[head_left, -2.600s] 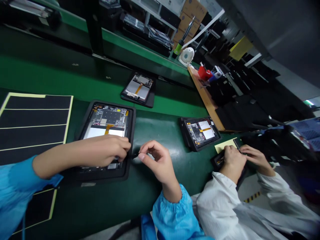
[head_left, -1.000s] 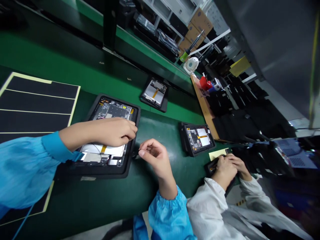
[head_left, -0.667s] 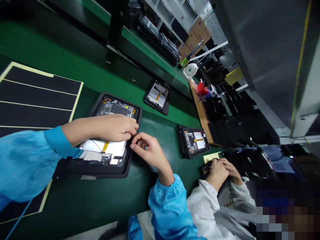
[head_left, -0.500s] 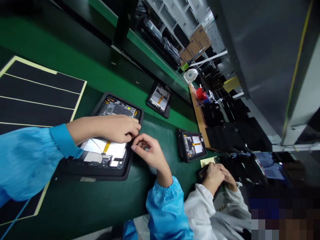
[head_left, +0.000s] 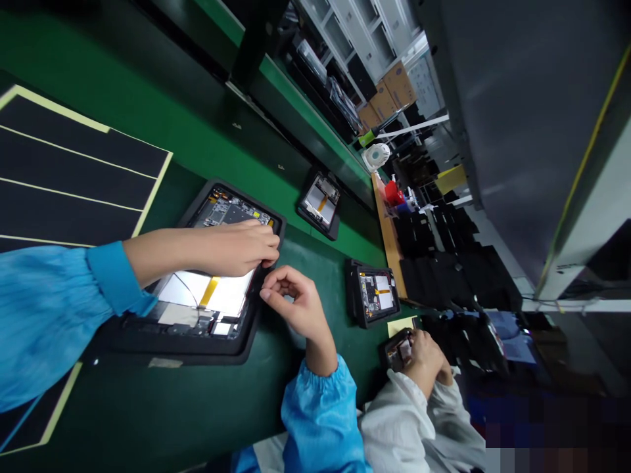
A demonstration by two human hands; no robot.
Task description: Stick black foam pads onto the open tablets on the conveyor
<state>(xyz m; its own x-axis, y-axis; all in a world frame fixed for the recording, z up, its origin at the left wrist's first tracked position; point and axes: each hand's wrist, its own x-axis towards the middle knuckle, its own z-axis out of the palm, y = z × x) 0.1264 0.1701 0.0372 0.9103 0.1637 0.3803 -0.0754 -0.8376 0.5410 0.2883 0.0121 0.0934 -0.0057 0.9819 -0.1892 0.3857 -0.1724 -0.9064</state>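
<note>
An opened tablet (head_left: 227, 295) lies in a black tray (head_left: 207, 355) on the green bench, its circuit board, pale battery and amber ribbon exposed. A thin dark wire curves over the battery. My left hand (head_left: 241, 248) reaches across the tablet from the left, fingers bent and pinched together at its right edge. My right hand (head_left: 293, 299) is beside that edge, fingers curled and thumb close to the fingertips. The two hands nearly meet. Whatever lies between the fingertips of either hand is hidden or too small to make out.
A black sheet with yellow lines (head_left: 73, 177) lies left. Two more opened devices, one behind (head_left: 320, 203) and one to the right (head_left: 377, 292), sit in black trays. A co-worker's hands (head_left: 426, 355) handle another device. A small white fan (head_left: 377, 156) stands behind.
The view has shifted slightly. My left fingers have tucked in a little at the tablet's edge; my right hand stays almost in place. The co-worker's hands have moved, showing more of their device.
</note>
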